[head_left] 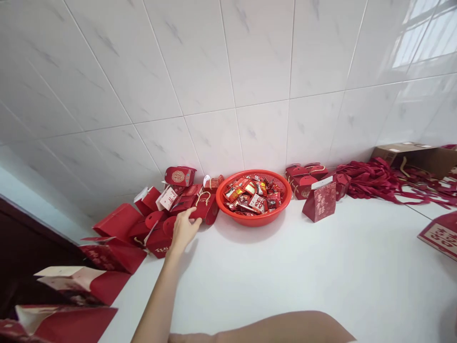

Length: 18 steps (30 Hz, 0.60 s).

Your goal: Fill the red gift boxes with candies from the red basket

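Note:
My left hand (185, 227) reaches over the white table, with its thumb and forefinger at the near left end of a small red gift box (207, 207). That box has a cream rope handle and sits just left of a red plastic basket (254, 219) full of wrapped sweets (255, 193). Under my left hand and to its left stands another red gift box (157, 240) with gold print. A bare forearm (271, 327) crosses the bottom edge. My right hand is out of view.
Open red paper boxes (74, 283) line the table's left edge. Right of the basket are more small boxes (302, 181), a peaked box (320, 202), dark red ribbons (374, 181) and a cardboard box (407, 152). A tiled wall (262, 124) rises behind.

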### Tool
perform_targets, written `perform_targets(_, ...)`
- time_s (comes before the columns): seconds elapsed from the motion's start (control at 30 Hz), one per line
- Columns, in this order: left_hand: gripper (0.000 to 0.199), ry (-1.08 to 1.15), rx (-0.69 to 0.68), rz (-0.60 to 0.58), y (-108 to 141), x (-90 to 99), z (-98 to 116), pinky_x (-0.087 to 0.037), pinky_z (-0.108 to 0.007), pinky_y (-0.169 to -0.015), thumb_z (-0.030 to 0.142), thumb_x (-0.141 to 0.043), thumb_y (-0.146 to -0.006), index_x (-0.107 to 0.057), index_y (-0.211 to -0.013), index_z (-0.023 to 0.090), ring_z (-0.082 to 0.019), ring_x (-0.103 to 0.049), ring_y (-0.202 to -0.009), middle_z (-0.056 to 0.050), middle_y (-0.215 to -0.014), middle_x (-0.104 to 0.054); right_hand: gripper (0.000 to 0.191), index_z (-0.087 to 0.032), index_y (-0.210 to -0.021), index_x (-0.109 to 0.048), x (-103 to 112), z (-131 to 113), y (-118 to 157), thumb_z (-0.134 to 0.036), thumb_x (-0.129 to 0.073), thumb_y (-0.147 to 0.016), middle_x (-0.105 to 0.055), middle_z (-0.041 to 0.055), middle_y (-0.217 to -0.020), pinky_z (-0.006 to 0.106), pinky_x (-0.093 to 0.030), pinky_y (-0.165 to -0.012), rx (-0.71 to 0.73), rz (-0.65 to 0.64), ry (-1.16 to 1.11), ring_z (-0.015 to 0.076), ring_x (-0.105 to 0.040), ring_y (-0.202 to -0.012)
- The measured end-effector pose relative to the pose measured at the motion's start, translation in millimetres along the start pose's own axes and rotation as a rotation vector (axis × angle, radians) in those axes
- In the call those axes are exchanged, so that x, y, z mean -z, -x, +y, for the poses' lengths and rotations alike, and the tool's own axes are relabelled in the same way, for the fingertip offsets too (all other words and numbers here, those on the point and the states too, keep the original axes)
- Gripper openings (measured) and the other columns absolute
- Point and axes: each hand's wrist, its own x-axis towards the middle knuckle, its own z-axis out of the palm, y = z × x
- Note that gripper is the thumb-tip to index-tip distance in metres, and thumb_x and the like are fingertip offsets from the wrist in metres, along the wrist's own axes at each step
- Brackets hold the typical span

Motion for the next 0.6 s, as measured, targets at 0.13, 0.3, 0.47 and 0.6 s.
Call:
perform_targets(0.13, 0.050, 0.103, -0.026, -0.025, 15.2, -21.5, -21.2, -0.059, -0.039, -0.087, 0.020, -0.065, -0.074, -0.063, -0.124, 0.017, -0.020, -0.072, -0.084, -0.019, -0.146, -0.048, 0.044, -0.023, -0.047, -0.061, 2.8, -12.1, -6.9, -0.020, -0.040, -0.085, -0.060, -0.0010, -0.051, 0.022, -0.029, -0.044, -0.009, 0.010, -0.019, 0.0112, -0.070, -0.081)
perform_targets(0.3, 0.041, 0.187, -0.106, 0.000, 10.4, -31.1, -27.6, -0.055, -0.042, -0.099, 0.020, -0.059, -0.078, -0.065, -0.119, 0.018, -0.027, -0.069, -0.110, -0.016, -0.150, -0.047, 0.056, -0.009, -0.036, -0.048, 82.1, 58.9, -11.7, -0.027, -0.029, -0.085, -0.056, 0.0010, -0.042, 0.020, -0.012, -0.041, 0.079, 0.322, -0.041, 0.0101, -0.066, -0.059)
perform_targets(0.47, 0.031, 0.217, -0.148, 0.022, 4.2, -24.7, -29.4, -0.053, -0.043, -0.103, 0.023, -0.057, -0.077, -0.071, -0.105, 0.018, -0.028, -0.065, -0.117, -0.013, -0.130, -0.065, 0.053, -0.008, -0.033, -0.044, 101.5, 96.0, 2.8, -0.022, -0.023, -0.080, -0.041, 0.0063, -0.029, 0.018, -0.001, -0.044, -0.013, 0.419, 0.024, 0.0103, -0.065, -0.054)
perform_targets(0.6, 0.031, 0.323, -0.122, 0.100, 4.5, -17.0, -22.5, -0.057, -0.041, -0.096, 0.026, -0.056, -0.077, -0.071, -0.103, 0.017, -0.025, -0.072, -0.101, -0.012, -0.114, -0.073, 0.052, -0.014, -0.035, -0.049, 83.2, 81.1, -0.4, -0.022, -0.024, -0.080, -0.042, 0.0047, -0.030, 0.019, -0.006, -0.041, -0.009, 0.243, -0.055, 0.0135, -0.065, -0.054)
